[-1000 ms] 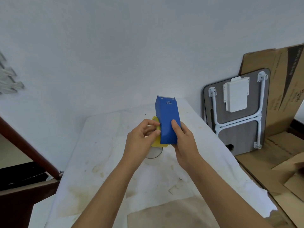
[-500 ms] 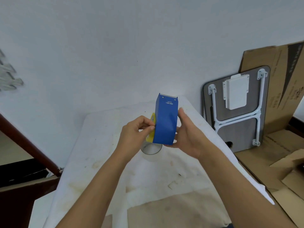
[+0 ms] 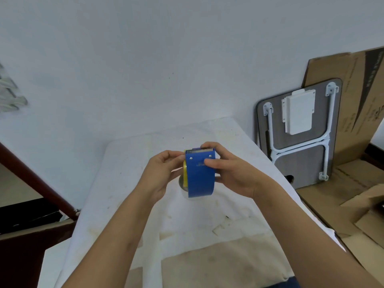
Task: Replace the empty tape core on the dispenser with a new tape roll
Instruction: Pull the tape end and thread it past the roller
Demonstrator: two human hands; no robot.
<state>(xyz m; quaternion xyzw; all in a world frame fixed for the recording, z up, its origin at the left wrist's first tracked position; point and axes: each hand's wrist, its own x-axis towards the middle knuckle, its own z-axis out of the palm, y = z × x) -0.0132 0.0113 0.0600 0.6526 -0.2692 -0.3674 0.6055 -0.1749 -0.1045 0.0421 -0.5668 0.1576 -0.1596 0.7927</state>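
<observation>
- Two hands share one blue dispenser, held up over the white-covered counter: the right hand has its grip closed round the body, thumb across the face below the toothed blade.
- The left hand pinches at the dispenser's left side, by the yellow hub; what it holds I cannot tell.
- One clear tape roll lies on the counter, partly hidden behind.
- Likely step: freeing the core. Next calls for sliding it sideways off the hub.
</observation>
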